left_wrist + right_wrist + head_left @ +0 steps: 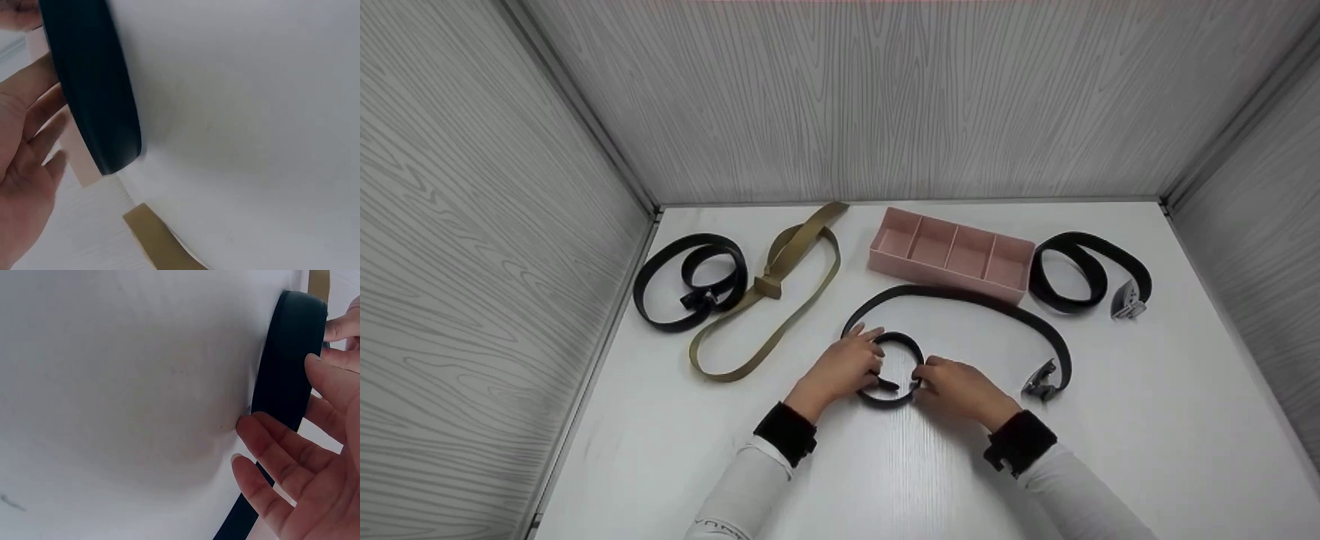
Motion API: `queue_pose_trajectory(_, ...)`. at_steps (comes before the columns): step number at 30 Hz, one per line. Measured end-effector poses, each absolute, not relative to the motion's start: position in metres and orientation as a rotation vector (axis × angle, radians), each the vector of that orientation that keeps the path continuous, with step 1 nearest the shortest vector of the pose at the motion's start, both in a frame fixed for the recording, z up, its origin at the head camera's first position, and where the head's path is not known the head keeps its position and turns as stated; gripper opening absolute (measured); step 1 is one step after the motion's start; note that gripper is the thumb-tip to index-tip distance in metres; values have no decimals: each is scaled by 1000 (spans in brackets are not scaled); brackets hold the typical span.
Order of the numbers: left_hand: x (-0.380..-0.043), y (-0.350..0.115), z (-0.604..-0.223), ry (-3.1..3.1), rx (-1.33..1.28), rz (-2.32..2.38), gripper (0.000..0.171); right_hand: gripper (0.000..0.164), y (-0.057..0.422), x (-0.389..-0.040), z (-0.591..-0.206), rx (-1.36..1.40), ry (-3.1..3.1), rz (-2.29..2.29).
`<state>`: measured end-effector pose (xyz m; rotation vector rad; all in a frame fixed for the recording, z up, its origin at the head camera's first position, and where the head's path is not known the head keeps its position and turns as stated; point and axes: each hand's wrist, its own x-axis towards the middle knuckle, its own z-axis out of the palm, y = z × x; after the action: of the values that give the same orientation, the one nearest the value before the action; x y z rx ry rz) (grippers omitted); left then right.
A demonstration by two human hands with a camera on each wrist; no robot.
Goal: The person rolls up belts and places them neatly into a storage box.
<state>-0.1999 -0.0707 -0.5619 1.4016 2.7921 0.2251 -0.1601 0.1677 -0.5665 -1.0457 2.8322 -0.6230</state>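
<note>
A black belt (960, 295) lies on the white table, its free end wound into a round coil (913, 346) standing on edge. From the coil the strap arcs back and right to a silver buckle (1041, 382). My left hand (846, 366) holds the coil's left side; in the left wrist view its fingers go behind the dark strap (95, 84). At the right side my right hand (960, 388) pinches the coil, with thumb and fingers against the strap (289, 354) in the right wrist view. The tail end (887, 385) curls inside the loop.
Behind the belt stands a pink four-slot tray (949, 271), its front touching or close to the strap. A coiled black belt (1069, 304) with a buckle is right of it. Left lie a tan webbing belt (780, 345) and another black belt (641, 289). Grey panels (840, 105) enclose the table.
</note>
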Motion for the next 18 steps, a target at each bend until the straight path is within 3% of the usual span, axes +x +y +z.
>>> queue_pose_trajectory(6,-186,-57,-574,2975,1466,127,12,24,165,-160,-571,-1057,2921,-606)
queue_pose_trajectory(18,-185,-41,-576,3110,1219,211,17,24,160,-166,-571,-1002,2933,-679)
